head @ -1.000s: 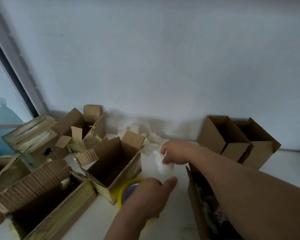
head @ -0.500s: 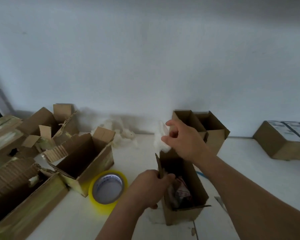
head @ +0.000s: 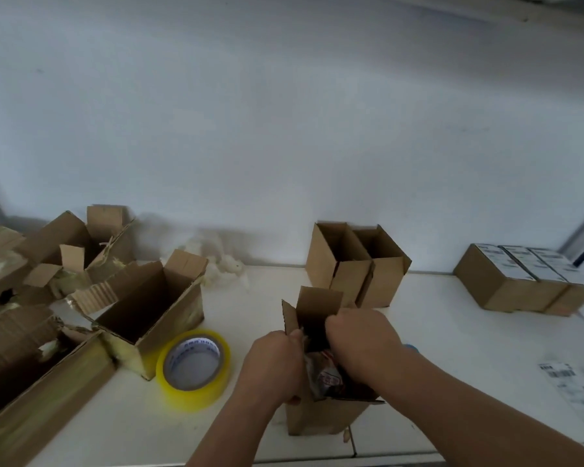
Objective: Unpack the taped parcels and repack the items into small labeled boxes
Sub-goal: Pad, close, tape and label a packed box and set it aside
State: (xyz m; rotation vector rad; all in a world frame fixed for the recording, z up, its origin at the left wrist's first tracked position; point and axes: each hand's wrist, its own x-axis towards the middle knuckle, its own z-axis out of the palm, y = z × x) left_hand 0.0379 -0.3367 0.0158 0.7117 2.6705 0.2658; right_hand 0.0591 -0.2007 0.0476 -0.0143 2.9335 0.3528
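A small open cardboard box stands on the white table in front of me, with a wrapped item showing inside. My left hand grips the box's left wall at the rim. My right hand reaches down into the box's opening, fingers curled and hidden inside; the white padding it carried is out of sight. A roll of yellow tape lies flat just left of the box. An opened, torn parcel stands further left.
Several more torn parcels crowd the left side. Loose white padding lies by the wall. Two empty small boxes stand behind the one I hold. Three labeled closed boxes sit at right, printed labels nearer me.
My right hand has come down from above the box into its opening with the white padding. My left hand keeps its grip on the box wall. The camera view has shifted right.
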